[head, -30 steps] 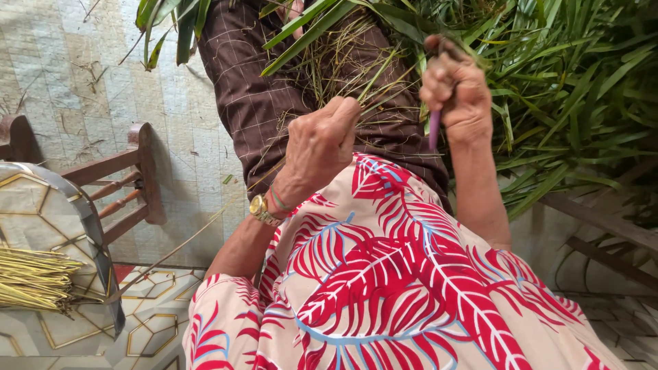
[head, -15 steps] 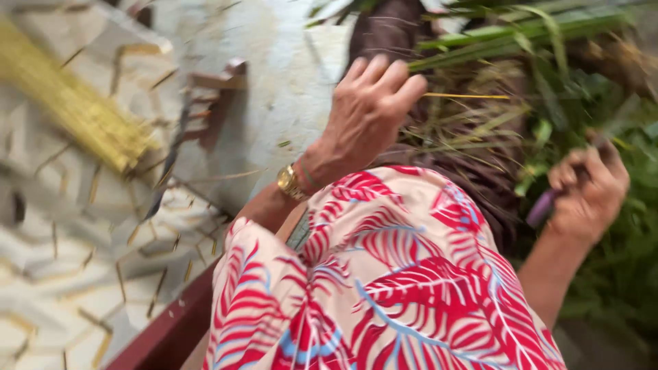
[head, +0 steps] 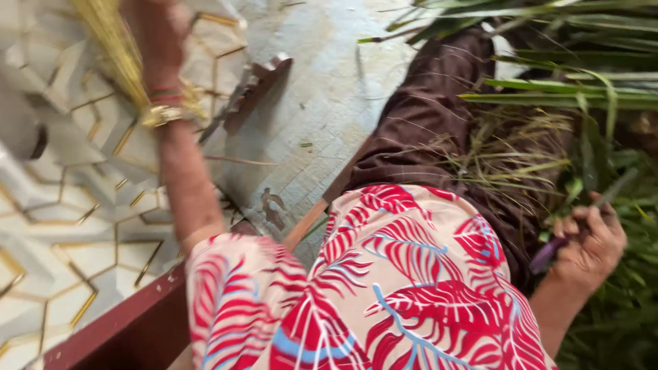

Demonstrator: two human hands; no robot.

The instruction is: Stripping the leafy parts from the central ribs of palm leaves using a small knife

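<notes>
At lower right, R hand [head: 591, 248]: I see it clenched round a small purple-handled knife [head: 546, 255]; handle pokes out below the fist, blade end hidden among the leaves.
Knife spot: just beside the brown trouser leg [head: 425, 127], at the edge of the green leaf heap.
L hand [head: 159, 31]: stretched far up-left, blurred; it's at the bundle of yellow leaf ribs [head: 113, 41], touching or gripping, but I can't tell which, fingers smeared and partly cut off by the frame edge.
L wrist: gold watch [head: 162, 115] plus a red-green thread band just above it.
Rib bundle: lies on the pale cushion w/ gold hexagon lines [head: 62, 226], slanting toward top-left.
Lap: loose dry grassy fibres [head: 510, 154] strewn over the brown trousers.
Leaves: long green palm-type blades [head: 548, 92] across top right, more heaped under R hand.
Clothing: red-blue leaf-print top [head: 384, 294] fills lower centre.
Floor: pale tiles [head: 329, 82], bits of scrap on them; dark wooden piece [head: 253, 85] near the cushion edge.
</notes>
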